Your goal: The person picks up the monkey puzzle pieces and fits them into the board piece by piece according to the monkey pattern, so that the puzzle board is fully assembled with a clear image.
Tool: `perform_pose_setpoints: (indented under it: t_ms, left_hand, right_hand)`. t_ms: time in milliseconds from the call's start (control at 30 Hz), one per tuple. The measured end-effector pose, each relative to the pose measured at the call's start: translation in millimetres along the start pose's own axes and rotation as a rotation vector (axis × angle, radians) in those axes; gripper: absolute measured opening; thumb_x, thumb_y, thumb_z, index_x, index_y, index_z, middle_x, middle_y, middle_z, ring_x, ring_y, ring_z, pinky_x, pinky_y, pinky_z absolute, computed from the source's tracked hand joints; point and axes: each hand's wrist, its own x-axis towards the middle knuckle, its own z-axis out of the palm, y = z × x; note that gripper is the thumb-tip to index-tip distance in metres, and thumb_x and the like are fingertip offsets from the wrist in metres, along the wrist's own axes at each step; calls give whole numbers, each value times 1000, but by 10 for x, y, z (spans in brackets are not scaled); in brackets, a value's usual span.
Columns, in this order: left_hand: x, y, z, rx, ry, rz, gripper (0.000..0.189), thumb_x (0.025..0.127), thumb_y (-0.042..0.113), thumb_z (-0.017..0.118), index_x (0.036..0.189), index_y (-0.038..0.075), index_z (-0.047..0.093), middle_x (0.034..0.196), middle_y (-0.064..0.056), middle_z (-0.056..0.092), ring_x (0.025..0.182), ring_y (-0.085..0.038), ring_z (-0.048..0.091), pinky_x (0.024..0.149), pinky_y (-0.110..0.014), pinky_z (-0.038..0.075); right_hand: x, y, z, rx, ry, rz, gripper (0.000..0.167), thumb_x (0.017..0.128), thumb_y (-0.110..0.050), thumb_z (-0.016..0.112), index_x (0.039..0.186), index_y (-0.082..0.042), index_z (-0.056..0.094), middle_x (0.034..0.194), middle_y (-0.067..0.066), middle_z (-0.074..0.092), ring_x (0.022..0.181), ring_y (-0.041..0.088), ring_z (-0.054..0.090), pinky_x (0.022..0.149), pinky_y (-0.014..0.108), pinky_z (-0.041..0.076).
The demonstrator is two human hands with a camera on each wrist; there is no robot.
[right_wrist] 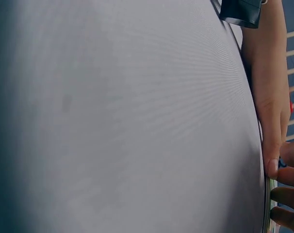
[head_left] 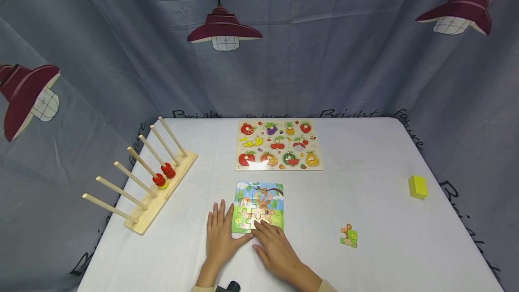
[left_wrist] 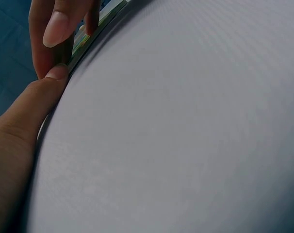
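Observation:
A jigsaw puzzle point(head_left: 259, 206) with a cartoon animal picture lies flat near the front of the table. My left hand point(head_left: 220, 235) rests along its left side, fingers fairly straight, thumb reaching to the bottom edge. The fingertips of my right hand point(head_left: 277, 252) touch the puzzle's lower edge, close to the left thumb. In the left wrist view, the left thumb point(left_wrist: 33, 104) meets the board's edge beneath the right fingers. The right wrist view shows the left hand point(right_wrist: 270, 111) and right fingertips at the thin edge. A loose jigsaw piece point(head_left: 349, 236) lies to the right.
A wooden peg rack point(head_left: 160, 199) with red and yellow rings stands at the left. Behind the jigsaw lies a fruit peg puzzle board point(head_left: 279, 144). A yellow block point(head_left: 417, 187) sits near the table's right edge. Grey curtains point(head_left: 324, 71) surround the white table point(head_left: 365, 157).

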Motion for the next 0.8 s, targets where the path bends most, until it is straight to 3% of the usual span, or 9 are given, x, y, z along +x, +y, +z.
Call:
perform_pose_setpoints:
  t_ms: [133,500,800]
  left_hand:
    - [-5,2,-5,-8,-11,-10,106,59,76,59,139,10,36,150,-16,22,140,-35,12,113,-50,9]
    - [-4,0,4,2,1,-2,106,59,78,57,139,11,36,150,-16,23,140,-35,13,113,-50,10]
    - [-4,3,5,6,24,7,106,59,78,58,138,11,38,149,-17,25,139,-36,16,112,-50,13]
  right_hand:
    - [-2,-4,-6,8,-24,7,41,93,-35,47,126,-12,52,138,5,46,129,24,40,101,45,35]
    - [-18,7,-4,42,16,18,40,91,-37,50,124,-14,54,136,2,49,128,21,43,101,42,36]
    - [-44,37,-59,95,76,78,30,89,-34,54,114,-19,59,118,-7,59,116,13,50,96,38,39]
